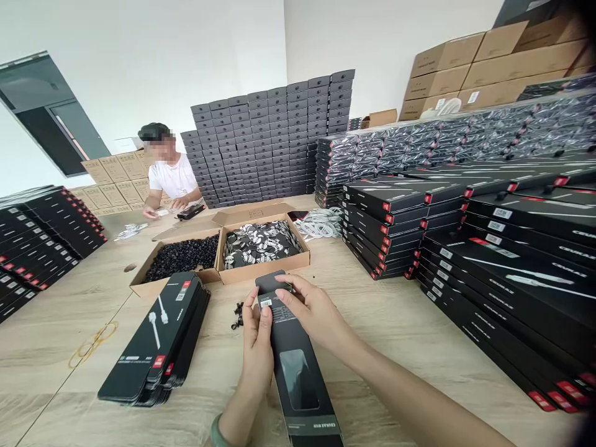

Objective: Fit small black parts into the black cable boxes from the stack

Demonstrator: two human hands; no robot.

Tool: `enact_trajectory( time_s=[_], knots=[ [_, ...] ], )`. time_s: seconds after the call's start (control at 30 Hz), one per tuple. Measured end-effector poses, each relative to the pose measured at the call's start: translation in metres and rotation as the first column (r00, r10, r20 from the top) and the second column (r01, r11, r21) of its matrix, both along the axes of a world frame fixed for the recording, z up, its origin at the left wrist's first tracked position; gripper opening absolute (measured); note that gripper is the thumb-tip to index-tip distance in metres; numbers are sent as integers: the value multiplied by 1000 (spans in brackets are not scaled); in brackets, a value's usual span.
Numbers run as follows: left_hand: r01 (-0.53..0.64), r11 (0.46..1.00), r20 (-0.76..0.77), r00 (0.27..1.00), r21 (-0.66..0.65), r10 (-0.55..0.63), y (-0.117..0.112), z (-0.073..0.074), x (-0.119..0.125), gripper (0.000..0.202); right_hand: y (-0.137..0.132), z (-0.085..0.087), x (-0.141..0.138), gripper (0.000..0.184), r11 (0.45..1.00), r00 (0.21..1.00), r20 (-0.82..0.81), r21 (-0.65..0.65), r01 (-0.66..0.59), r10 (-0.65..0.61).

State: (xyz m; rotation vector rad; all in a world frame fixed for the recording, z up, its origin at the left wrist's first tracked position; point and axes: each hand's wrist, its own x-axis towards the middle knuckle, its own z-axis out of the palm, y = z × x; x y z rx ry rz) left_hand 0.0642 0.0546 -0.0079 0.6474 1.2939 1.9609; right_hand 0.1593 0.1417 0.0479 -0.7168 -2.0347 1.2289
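- In the head view, the black box (291, 335) lies lengthwise over the near part of the tabletop (223, 366), its lower end cut by the picture's bottom border; a clear window and white print show on its upper face.
- The left hand (256, 341) grips the box's left side near its far end, thumb on the printed face and fingers along the side.
- The right hand (319, 310) reaches across from the right, thumb and forefinger bent at the raised flap (269, 282); whether they pinch it I cannot tell.
- Left of the hands, a pile of flat black sleeves (158, 329) with cable pictures lies aslant, and yellow bands (93, 344) rest farther left.
- Just beyond the left hand is a small cluster of black pieces (239, 316).
- Toward the far edge, two cardboard trays stand side by side: the left tray (151, 287) holds small black parts (184, 256), the right tray (265, 267) black-and-white pieces (261, 242).
- White cables (321, 223) lie beside the right tray.
- Stacked black boxes (503, 298) fill the tabletop's right side; more boxes (41, 236) stand at its left.
- Near the far edge, a co-worker (172, 177) sits beside a wall of grey boxes (267, 139).
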Motion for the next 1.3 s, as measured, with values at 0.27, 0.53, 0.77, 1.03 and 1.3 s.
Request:
enact_trajectory(
  time_s=[0.27,0.53,0.77,1.03,1.3],
  knots=[
    [-38,999,-139,990,-38,32,0,-2,0,40,7,-8,-3,21,1000,1000,-20,-7,-6,6],
    [-2,994,-136,991,-110,-13,2,-7,4,39,27,3,10,35,997,985,158,-29,-65,69],
    [90,991,-103,990,-97,-100,1,-3,7,37,32,4,13,36,922,996,14,-379,-75,87],
    [107,988,-173,977,-108,-124,-2,1,4,35,27,17,17,44,919,943,30,-236,-316,332],
    [296,955,-107,949,-18,-296,-5,11,8,36,32,28,27,53,846,930,99,-457,-274,354]
  ],
)
